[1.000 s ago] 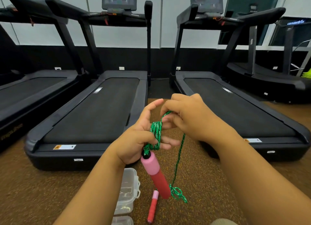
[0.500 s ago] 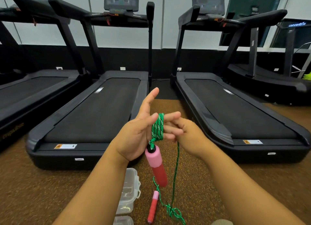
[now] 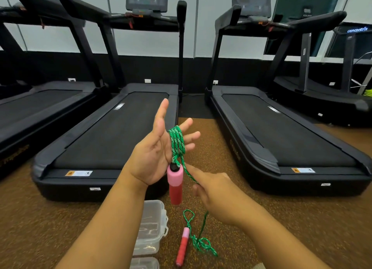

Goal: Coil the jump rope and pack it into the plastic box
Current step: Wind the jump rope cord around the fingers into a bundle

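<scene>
The green jump rope (image 3: 177, 141) is wound in several loops around the fingers of my left hand (image 3: 155, 154), which is raised with fingers spread. One pink and red handle (image 3: 175, 185) hangs below that hand. My right hand (image 3: 213, 194) is lower and to the right, pinching the rope strand that runs down from the coil. The rest of the rope lies tangled on the floor (image 3: 201, 244) beside the second pink and red handle (image 3: 182, 246). The clear plastic box (image 3: 151, 226) stands open on the floor under my left forearm.
Black treadmills (image 3: 112, 131) (image 3: 281, 135) stand side by side ahead, with a strip of brown speckled floor (image 3: 201, 131) between them. A clear lid or second container (image 3: 145, 263) lies at the bottom edge below the box.
My right hand has dropped from beside the coil to lower right, drawing the strand down. My left hand has opened its fingers wider. The slack on the floor has shifted.
</scene>
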Action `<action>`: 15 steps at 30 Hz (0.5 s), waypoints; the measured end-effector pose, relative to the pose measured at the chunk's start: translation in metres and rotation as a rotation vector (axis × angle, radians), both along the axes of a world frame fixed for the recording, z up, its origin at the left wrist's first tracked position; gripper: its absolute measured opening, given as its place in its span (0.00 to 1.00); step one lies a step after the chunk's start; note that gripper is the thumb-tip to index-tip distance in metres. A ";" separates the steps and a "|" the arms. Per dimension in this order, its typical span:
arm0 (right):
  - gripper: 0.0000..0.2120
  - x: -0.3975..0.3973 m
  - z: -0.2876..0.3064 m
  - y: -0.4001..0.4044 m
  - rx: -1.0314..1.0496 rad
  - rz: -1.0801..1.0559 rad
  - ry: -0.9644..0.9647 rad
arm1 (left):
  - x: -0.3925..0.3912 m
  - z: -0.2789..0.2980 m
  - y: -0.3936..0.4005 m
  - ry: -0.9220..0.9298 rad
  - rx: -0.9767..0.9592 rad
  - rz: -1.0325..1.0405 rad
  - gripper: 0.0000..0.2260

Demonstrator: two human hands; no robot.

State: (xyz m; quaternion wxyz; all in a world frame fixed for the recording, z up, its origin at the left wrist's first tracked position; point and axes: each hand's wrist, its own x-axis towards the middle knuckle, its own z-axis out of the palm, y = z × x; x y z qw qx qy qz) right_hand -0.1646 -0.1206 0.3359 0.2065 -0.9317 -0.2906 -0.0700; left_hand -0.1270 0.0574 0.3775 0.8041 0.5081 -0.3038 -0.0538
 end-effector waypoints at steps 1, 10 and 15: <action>0.25 -0.001 0.002 -0.001 -0.019 -0.002 -0.042 | 0.000 -0.001 0.000 0.006 0.009 0.010 0.23; 0.09 -0.017 0.030 -0.002 -0.081 -0.022 -0.194 | 0.003 -0.007 0.001 0.019 0.068 0.055 0.24; 0.07 -0.029 0.052 -0.002 -0.054 0.000 -0.250 | 0.003 -0.010 0.002 0.049 0.107 0.058 0.24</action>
